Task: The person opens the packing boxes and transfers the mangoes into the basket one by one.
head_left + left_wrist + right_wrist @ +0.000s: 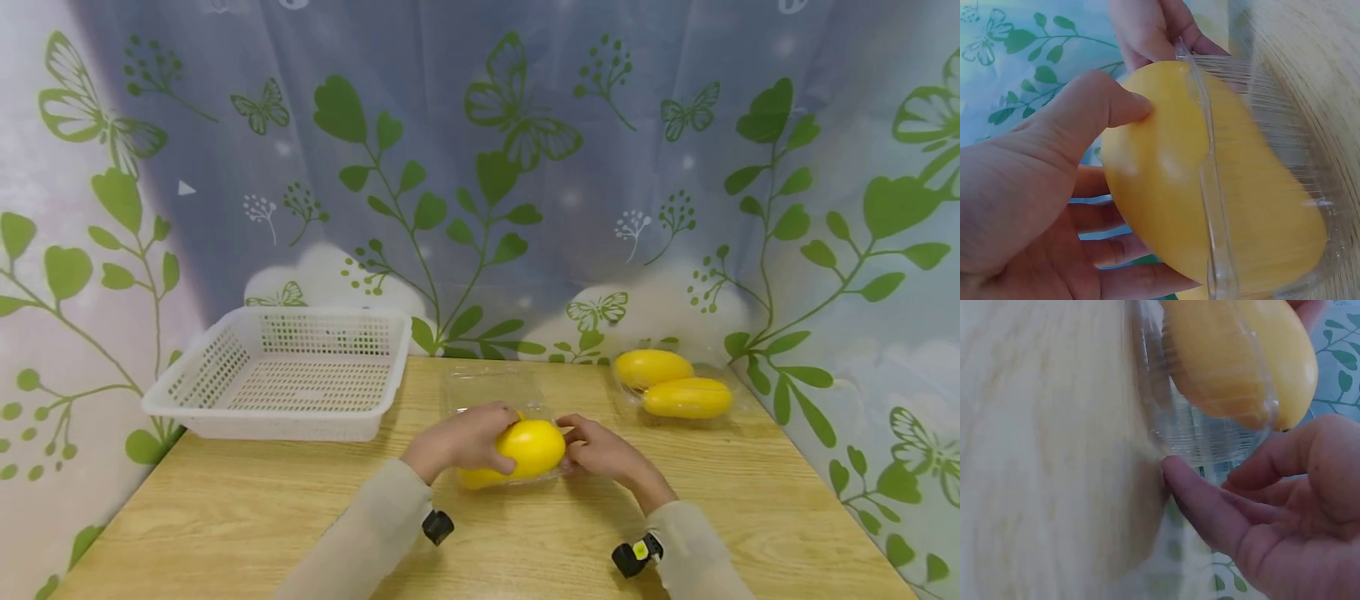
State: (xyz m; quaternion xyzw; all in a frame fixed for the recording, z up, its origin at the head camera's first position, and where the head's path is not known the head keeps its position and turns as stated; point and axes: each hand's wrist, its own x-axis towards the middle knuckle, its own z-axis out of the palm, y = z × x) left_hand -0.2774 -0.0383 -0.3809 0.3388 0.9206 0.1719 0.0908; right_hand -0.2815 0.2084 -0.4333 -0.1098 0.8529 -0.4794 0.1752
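Observation:
My left hand (472, 437) grips a smooth yellow mango (536, 446), thumb on one side and fingers on the other. That mango sits partly inside a clear plastic clamshell box (1219, 219), its upper part above the ribbed wall. A second yellow fruit (480, 477) shows beside it, mostly hidden by the first and by the hand. The box's see-through lid (491, 387) lies folded back toward the curtain. At the right end of the box, my right hand (603, 454) holds the plastic between thumb and fingertips, its fingers (1200, 500) low by the tabletop.
A white perforated basket (277, 425) stands at the back left of the wooden table (247, 517). Toward the back right, another clear package holds two yellow fruits (686, 398). A leaf-and-butterfly patterned curtain (420, 167) hangs behind and along the sides.

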